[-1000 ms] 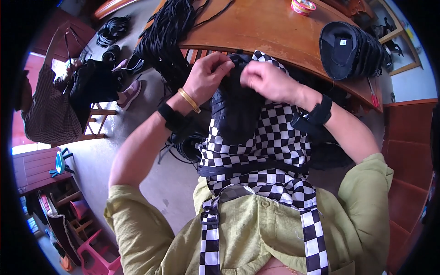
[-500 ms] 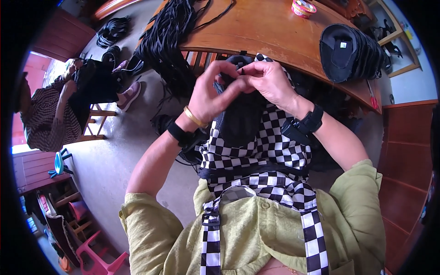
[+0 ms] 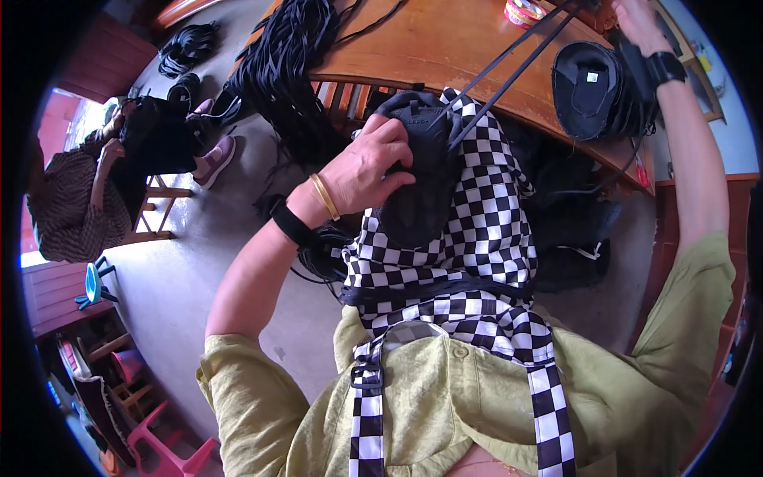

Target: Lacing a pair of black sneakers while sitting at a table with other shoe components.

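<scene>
A black shoe [image 3: 413, 203] rests on my lap over the black-and-white checked apron [image 3: 485, 230]. My left hand [image 3: 369, 171] is closed on its side, fingers curled over the upper. From the shoe a black shoelace [image 3: 509, 91] rises in two taut strands to the upper right. My right hand [image 3: 638, 25] is stretched far out there, at the strands' upper end, closed on the lace; its fingertips are partly lost at the picture's edge.
The wooden table [image 3: 445, 56] ahead bears a bundle of black laces [image 3: 282, 67], a pink-and-yellow tub [image 3: 524, 12] and a row of nested black shoe uppers [image 3: 590, 87]. Another person [image 3: 83, 199] sits at the left. A pink stool [image 3: 171, 445] stands lower left.
My right hand has swung from the shoe to the far upper right, drawing the lace out taut. My left hand has shifted from the lacing down onto the shoe's side.
</scene>
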A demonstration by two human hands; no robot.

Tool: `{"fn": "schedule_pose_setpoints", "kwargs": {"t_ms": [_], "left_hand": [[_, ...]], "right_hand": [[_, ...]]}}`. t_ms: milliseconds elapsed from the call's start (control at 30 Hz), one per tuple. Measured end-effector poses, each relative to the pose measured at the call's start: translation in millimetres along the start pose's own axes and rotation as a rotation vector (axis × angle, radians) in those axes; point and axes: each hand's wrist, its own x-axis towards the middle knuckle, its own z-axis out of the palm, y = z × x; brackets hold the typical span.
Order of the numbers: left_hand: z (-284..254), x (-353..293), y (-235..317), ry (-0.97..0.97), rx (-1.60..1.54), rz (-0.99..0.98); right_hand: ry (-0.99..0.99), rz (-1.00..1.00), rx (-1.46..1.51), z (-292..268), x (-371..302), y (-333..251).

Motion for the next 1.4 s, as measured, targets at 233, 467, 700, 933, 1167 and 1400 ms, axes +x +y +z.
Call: {"fn": "schedule_pose_setpoints", "kwargs": {"t_ms": [233,467,700,933,1167,1400], "left_hand": [[-7.0,18.0,15.8,0.009,-0.015,0.066],[-29.3,42.8,-1.4,-0.186,0.103,0.036],[-45.2,61.7,-19.4,-0.483,-0.261,-0.097],[-36.5,52.2,-18.8,-0.425,-0.072,-0.017],[-9.6,33.3,0.2,-0.152,-0.02,-0.074],[18.4,0.8,33.3,0.289,0.037,-0.248]], "right_hand": [[-0.732,0.061,-0.403,72.1,-199.1,20.4],[-1.126,-0.54,-0.672,114.9,-252.7,38.0],[-1.045,-0.804,-0.797,107.0,-187.4,43.5],[-0.918,-0.643,-0.926,50.2,-96.2,7.3],[-0.858,-1.059,-0.84,46.7,-118.8,3.0],[-1.091,-0.489,-0.673,81.9,-292.0,3.2]]}}
